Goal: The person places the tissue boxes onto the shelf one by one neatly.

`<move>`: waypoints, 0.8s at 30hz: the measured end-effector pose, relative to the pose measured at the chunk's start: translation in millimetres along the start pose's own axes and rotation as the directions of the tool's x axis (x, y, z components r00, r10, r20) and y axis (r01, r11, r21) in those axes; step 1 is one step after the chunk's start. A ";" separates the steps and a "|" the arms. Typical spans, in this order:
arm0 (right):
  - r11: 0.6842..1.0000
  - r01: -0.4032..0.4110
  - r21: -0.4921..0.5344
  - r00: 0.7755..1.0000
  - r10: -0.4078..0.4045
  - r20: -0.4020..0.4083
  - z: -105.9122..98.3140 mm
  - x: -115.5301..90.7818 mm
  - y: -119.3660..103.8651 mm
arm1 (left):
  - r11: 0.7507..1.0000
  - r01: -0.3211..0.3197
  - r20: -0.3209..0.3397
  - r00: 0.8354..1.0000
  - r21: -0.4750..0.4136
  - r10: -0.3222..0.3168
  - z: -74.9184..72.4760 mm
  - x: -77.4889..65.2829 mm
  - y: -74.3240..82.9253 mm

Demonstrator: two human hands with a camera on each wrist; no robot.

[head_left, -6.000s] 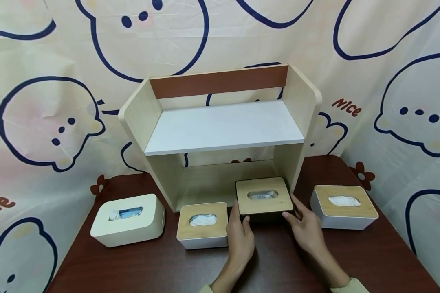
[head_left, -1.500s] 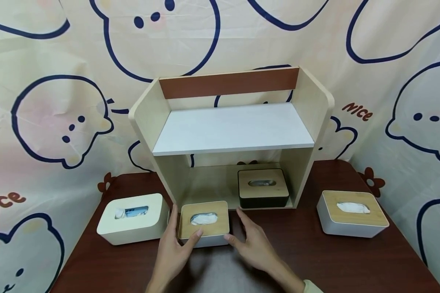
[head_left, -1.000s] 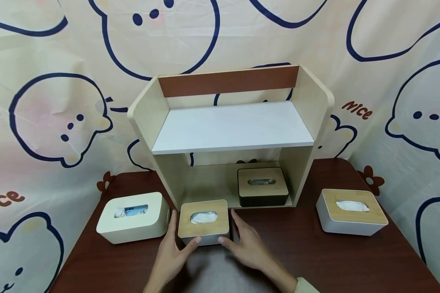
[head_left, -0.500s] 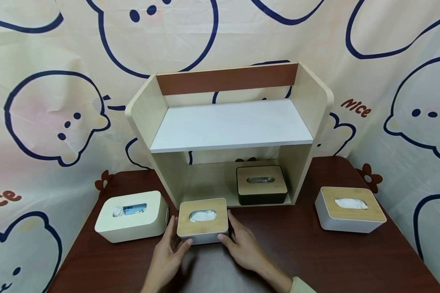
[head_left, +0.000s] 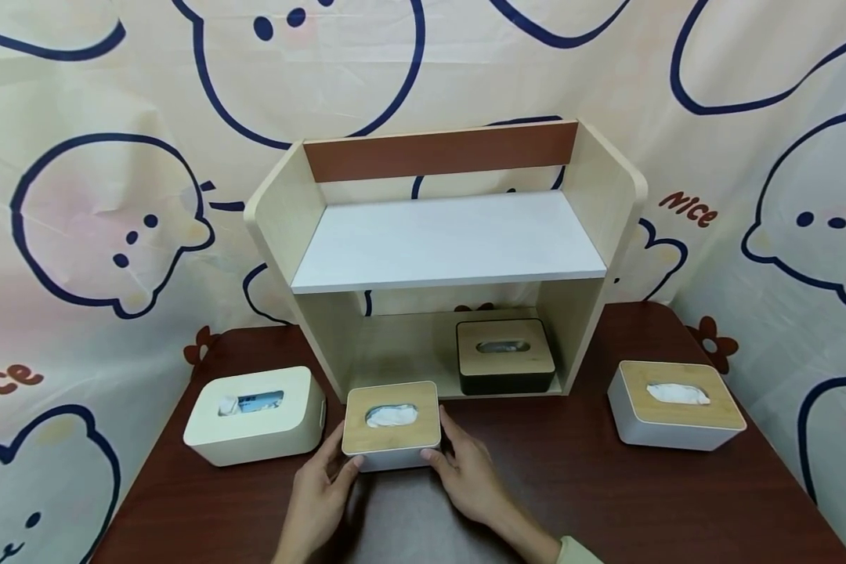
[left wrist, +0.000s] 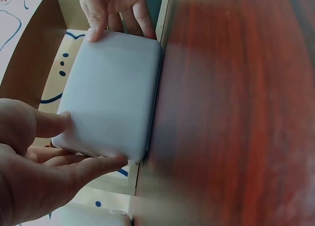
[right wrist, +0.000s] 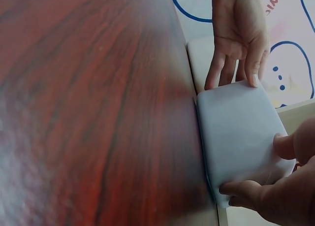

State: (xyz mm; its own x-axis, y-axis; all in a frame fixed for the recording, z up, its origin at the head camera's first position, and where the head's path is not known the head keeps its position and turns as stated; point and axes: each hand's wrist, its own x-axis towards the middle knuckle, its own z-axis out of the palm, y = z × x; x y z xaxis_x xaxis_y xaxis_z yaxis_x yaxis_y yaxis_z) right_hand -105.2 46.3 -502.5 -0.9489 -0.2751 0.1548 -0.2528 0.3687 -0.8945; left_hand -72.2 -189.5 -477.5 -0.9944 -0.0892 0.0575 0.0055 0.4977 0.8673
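A small white tissue box [head_left: 392,462] with a light wooden lid and tissue in its slot is between my two hands, in front of the shelf's lower left opening. My left hand [head_left: 315,497] grips its left end, thumb on the front face and fingers along the side. On the opposite end my right hand [head_left: 471,474] holds it the same way, thumb at the front right corner. Both wrist views show its plain white front face [left wrist: 113,93] from close up, with thumbs pressed on it. Whether its base touches the table cannot be told.
A two-tier shelf [head_left: 447,243] stands behind. In its lower right part sits a black tissue box [head_left: 505,381] with a wooden lid. An all-white tissue box [head_left: 254,423] is left of my hands; another wood-lidded white tissue box [head_left: 677,415] stands right on the dark table [head_left: 592,486].
Six seconds ago both hands held the black tissue box at the shelf front; it now stands inside. The hands have moved left and closed in on the small white tissue box.
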 end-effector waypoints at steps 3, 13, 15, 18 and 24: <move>1.000 -0.005 -0.006 1.000 0.004 -0.016 -1.1 0.8 -2.0 | 1.000 0.019 0.007 1.000 0.000 -0.019 -1.0 1.5 2.5; 0.998 0.024 -0.058 0.996 -0.029 -0.082 -8.8 12.2 -8.0 | 1.000 -0.026 -0.005 1.000 -0.011 0.026 0.2 14.2 9.7; 0.998 0.025 -0.064 0.995 -0.031 -0.092 -11.2 15.3 -9.5 | 0.999 -0.037 -0.003 0.999 -0.013 0.037 1.0 19.0 11.1; 0.997 0.021 -0.071 0.994 -0.028 -0.104 -15.0 21.0 -10.9 | 0.998 -0.051 -0.004 0.999 -0.021 0.051 2.4 27.2 12.5; 0.999 -0.026 -0.046 0.996 0.021 -0.087 -21.5 35.2 -10.6 | 0.998 -0.050 -0.038 0.998 -0.025 0.049 5.5 44.1 15.0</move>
State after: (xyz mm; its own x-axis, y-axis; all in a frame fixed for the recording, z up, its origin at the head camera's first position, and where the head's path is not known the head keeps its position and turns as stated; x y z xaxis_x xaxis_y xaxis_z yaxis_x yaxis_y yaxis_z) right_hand -140.0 51.8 -478.5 -0.9669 -0.1889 0.1714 -0.2369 0.4161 -0.8779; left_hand -116.5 -181.2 -464.7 -0.9881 -0.0978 0.1188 0.0577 0.4802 0.8753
